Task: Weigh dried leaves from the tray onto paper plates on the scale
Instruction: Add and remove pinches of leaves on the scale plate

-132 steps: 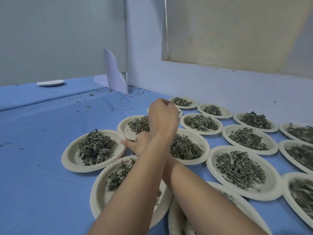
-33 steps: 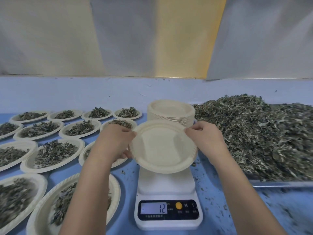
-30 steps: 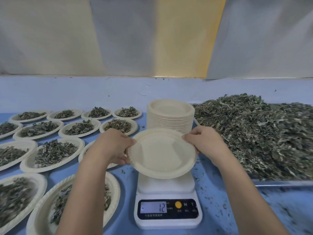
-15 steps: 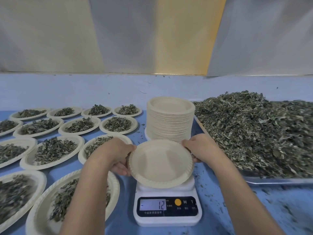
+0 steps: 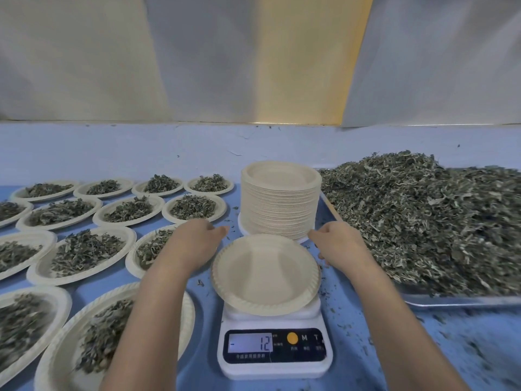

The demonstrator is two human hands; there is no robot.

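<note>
And there's the empty paper plate [image 5: 266,273], sitting on the platform of the white digital scale [image 5: 275,368] with nothing in it, its rim overhanging the platform on every side. The display shows 12 (with a small mark to the left of the digits, too fine to read).

The left hand [image 5: 194,244] is just beside the plate's left rim, back of the hand up, fingers loosely stretched and holding nothing. The right hand [image 5: 337,244] hovers by the right rim, fingers relaxed and pointing down. It grips nothing, though whether a fingertip brushes the rim is hard to call.

Right behind the scale stands a tall stack of paper plates [image 5: 280,204]. To the right, a metal tray [image 5: 451,300] carries a big heap of dried leaves [image 5: 423,221], well apart from the plate on the scale. On the left, rows of filled plates [image 5: 84,249] each hold a small mound of leaves. All of it sits on a blue tablecloth [image 5: 465,348] sprinkled with leaf crumbs.
</note>
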